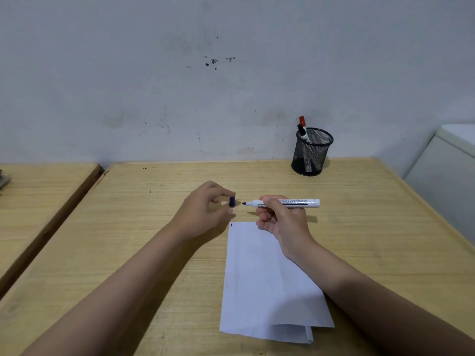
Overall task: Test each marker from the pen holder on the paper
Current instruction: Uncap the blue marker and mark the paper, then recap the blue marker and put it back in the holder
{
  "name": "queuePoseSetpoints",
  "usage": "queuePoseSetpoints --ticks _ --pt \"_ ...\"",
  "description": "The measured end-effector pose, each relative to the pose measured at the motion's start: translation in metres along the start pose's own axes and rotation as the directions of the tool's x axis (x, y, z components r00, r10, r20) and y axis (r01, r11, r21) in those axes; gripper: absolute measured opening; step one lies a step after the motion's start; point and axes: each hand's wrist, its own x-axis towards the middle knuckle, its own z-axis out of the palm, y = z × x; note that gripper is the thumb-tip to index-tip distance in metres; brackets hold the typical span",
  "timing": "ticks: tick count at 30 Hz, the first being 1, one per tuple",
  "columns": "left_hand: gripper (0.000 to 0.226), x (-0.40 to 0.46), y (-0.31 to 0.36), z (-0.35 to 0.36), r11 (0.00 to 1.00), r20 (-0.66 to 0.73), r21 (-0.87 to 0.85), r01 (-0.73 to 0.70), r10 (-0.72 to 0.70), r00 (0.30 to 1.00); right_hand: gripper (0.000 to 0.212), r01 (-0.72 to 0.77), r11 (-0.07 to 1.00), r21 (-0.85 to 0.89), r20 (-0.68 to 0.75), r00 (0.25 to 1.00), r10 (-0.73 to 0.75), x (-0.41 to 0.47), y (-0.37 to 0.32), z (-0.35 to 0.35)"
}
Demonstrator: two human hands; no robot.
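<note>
My right hand [280, 219] grips a white marker [290, 202], held level above the table with its dark tip pointing left and uncapped. My left hand [203, 209] pinches the marker's blue cap [232, 201] between thumb and fingers, a short gap from the tip. A white sheet of paper [262, 283] lies on the table below both hands, with a small dark mark at its top left corner. A black mesh pen holder [311, 152] stands at the back right and holds a red-capped marker [302, 122] and a black-capped marker [301, 131].
The wooden table [128, 227] stands against a grey stained wall. A second wooden table [38, 188] sits to the left across a narrow gap. A white cabinet [447, 163] stands at the right edge.
</note>
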Motion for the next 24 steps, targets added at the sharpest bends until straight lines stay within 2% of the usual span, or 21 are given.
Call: queuePoseSetpoints --ticks 4,8,10,12,14,16,20,24 --pt "0.025 0.016 0.004 0.006 0.985 0.027 0.174 -0.011 0.006 1.000 0.005 -0.021 1.000 0.011 -0.008 1.000 0.021 -0.001 -0.003 0.001" --pt "0.013 0.022 0.009 0.005 0.994 -0.014 0.101 0.052 -0.051 0.999 0.004 -0.035 0.999 0.035 -0.019 0.999 0.036 -0.003 -0.007 0.002" --pt "0.010 0.021 0.013 0.002 0.994 -0.058 -0.027 0.110 -0.112 0.992 0.004 -0.030 0.998 0.060 -0.026 0.999 0.031 -0.004 -0.010 0.003" --pt "0.010 0.019 0.019 -0.004 0.943 -0.087 -0.293 0.156 -0.188 0.978 0.004 0.007 0.997 0.077 -0.026 1.000 -0.005 -0.004 -0.016 0.002" --pt "0.014 0.016 0.026 -0.010 0.818 -0.039 -0.549 0.173 -0.232 0.972 0.006 0.064 0.995 0.078 -0.022 0.998 -0.063 -0.007 -0.022 0.003" --pt "0.017 0.013 0.032 -0.013 0.685 0.038 -0.703 0.190 -0.231 0.972 0.006 0.125 0.989 0.075 -0.013 0.992 -0.124 -0.012 -0.028 0.003" --pt "0.018 0.011 0.042 -0.013 0.559 0.114 -0.800 0.218 -0.215 0.970 0.007 0.215 0.974 0.072 0.013 0.976 -0.216 -0.022 -0.036 0.005" --pt "0.017 0.010 0.052 -0.010 0.569 0.160 -0.787 0.237 -0.182 0.970 0.006 0.246 0.968 0.048 0.032 0.968 -0.248 -0.027 -0.041 0.005"
